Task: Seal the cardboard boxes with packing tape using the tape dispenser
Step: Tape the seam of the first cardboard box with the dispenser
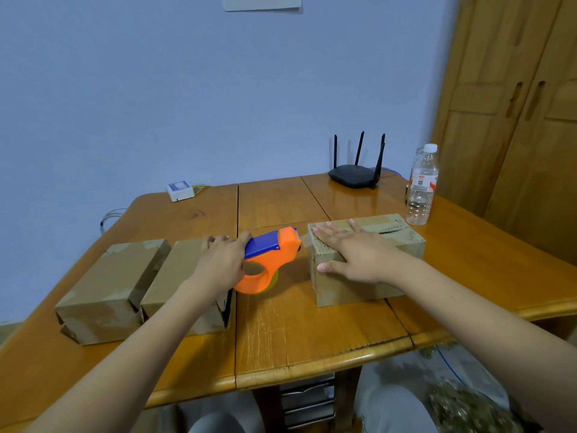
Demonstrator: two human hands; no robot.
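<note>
My left hand [223, 259] grips the orange and blue tape dispenser [270, 256], holding it above the table with its nose against the left edge of a cardboard box [352, 289]. My right hand [349, 251] lies flat on top of that box, fingers straight and pointing left. A strip of tape runs along the box top, which has a slit near its far right. Two more cardboard boxes sit side by side at the left: one at the far left [106, 285], the other [175, 276] partly behind my left forearm.
All of it stands on a wooden table [281, 332]. A clear water bottle [421, 185] stands just behind the right box. A black router [354, 173] and a small white device [180, 190] sit at the far edge by the wall. A wooden wardrobe [515, 120] is at right.
</note>
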